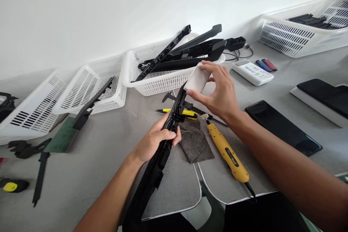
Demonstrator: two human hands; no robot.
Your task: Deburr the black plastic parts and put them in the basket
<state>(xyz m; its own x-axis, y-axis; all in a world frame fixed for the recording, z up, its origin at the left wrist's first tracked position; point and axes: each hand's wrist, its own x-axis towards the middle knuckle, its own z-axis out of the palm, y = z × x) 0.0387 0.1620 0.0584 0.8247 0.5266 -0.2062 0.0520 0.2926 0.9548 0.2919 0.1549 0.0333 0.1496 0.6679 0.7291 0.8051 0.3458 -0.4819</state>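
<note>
My left hand [154, 139] is closed around the middle of a long black plastic trim strip [152, 172], which slants from the lower left up toward the baskets. Between the thumb and fingers of my right hand [221, 92] is a flat white block [198, 79], its lower edge touching or very near the strip's upper end. Behind the strip lie a yellow utility knife [190, 114] and a dark caliper [202, 110], both partly covered. A grey cloth [196, 146] lies to the right of my left hand, beside a yellow rotary tool [228, 152] with a pale tip.
A white basket [160, 83] of black strips stands behind my hands, with more baskets [111, 103] [290, 38] to either side. A black phone [282, 127] and a white power bank [252, 72] lie right. A green sheet [61, 136] and black parts [40, 177] lie left.
</note>
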